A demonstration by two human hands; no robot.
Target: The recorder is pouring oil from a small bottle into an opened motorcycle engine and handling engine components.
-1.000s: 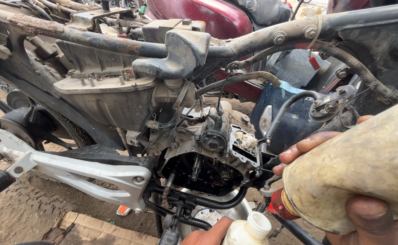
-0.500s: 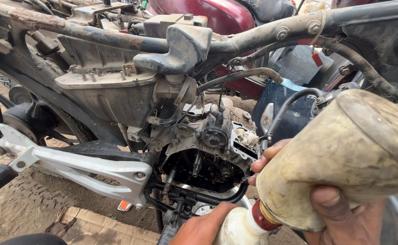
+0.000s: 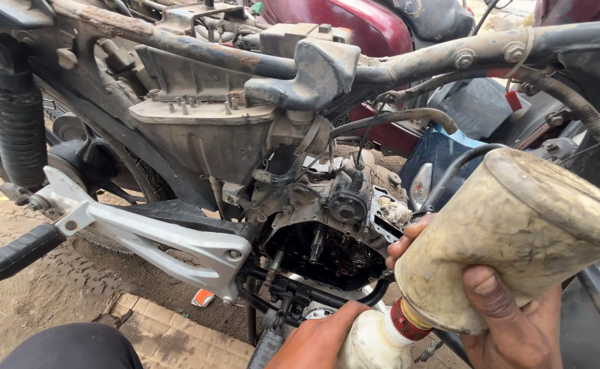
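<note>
Motorcycle [image 3: 197, 137] fills frame, open engine case [image 3: 327, 256] at centre. Right hand [image 3: 512, 321] grasps grimy inverted bottle [image 3: 512, 239] at lower right, its red neck meeting small white container [image 3: 372, 342] gripped by left hand [image 3: 317, 338], bottom centre. Judgement: keep necks aligned, tilt slowly, avoid spilling.

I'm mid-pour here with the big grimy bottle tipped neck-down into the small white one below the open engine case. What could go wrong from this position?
1. The large dirty bottle is tilted steeply, its red neck meeting the small white bottle; a slight misalignment could spill fluid onto the cardboard.
2. The right hand grips a grimy surface, so it may slip.
3. The left hand steadies the small bottle beside the open engine case; splashes could reach the exposed gears.
</note>
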